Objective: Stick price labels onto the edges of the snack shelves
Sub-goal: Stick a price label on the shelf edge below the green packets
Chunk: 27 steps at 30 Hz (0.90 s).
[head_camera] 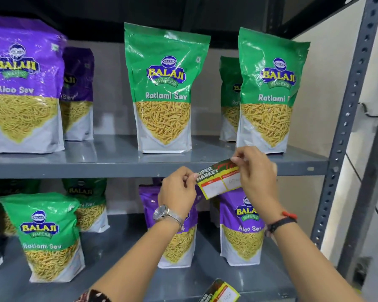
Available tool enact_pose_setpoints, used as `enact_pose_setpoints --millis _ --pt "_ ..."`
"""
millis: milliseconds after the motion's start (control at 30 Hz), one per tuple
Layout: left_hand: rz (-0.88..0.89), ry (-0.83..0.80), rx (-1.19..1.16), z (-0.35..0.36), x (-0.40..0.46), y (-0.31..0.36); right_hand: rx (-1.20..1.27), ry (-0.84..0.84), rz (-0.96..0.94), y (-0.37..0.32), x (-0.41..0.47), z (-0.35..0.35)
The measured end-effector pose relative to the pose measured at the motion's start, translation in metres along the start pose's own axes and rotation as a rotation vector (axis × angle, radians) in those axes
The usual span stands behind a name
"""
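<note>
I hold one price label (219,182) between both hands, just right of the middle of the frame, in front of the edge of the upper shelf (74,170). My left hand (177,190) pinches its left end in a narrow grip. My right hand (255,173) pinches the top right corner in a narrow grip too; whether I am peeling a backing there or only steadying the label, I cannot tell. The label sits tilted, its right end higher, overlapping the shelf edge from this view. It does not look pressed flat to the metal yet.

As far as I can see, the visible stretch of the upper shelf edge carries no label at all, so I judge the job to be near its start here. The green packet (164,88) in the middle and the second green packet (271,90) to its right stand above the spot, and the purple packet (24,88) is at upper left. More labels (220,293) wait on the lower shelf (122,247) at the bottom of the frame, right of centre. What is left: level this one, press it on, then do the other spots.
</note>
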<state>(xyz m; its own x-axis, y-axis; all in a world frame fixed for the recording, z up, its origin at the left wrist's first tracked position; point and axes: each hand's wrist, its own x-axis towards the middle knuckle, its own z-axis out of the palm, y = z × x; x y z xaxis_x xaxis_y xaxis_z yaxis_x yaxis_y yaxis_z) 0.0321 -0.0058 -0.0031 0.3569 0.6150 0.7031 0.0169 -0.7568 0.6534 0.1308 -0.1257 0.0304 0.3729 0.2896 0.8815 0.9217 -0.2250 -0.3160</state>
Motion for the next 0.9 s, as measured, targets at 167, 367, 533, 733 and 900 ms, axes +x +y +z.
enact_pose_setpoints --millis 167,367,533,733,900 --pt "0.140 -0.157 0.258 -0.022 0.017 0.010 0.250 -0.029 0.227 0.010 -0.011 0.003" --pt "0.134 -0.174 0.325 -0.023 0.023 0.015 0.252 -0.008 0.368 0.010 -0.006 0.011" --pt "0.178 -0.149 0.331 -0.018 0.024 0.015 0.168 0.031 0.410 0.010 -0.004 0.016" --pt "0.299 -0.103 0.414 -0.016 0.026 0.012 0.089 0.034 0.365 0.007 -0.005 0.020" --pt "0.434 -0.005 0.543 -0.013 0.029 0.010 -0.064 -0.006 0.288 0.012 -0.006 0.016"
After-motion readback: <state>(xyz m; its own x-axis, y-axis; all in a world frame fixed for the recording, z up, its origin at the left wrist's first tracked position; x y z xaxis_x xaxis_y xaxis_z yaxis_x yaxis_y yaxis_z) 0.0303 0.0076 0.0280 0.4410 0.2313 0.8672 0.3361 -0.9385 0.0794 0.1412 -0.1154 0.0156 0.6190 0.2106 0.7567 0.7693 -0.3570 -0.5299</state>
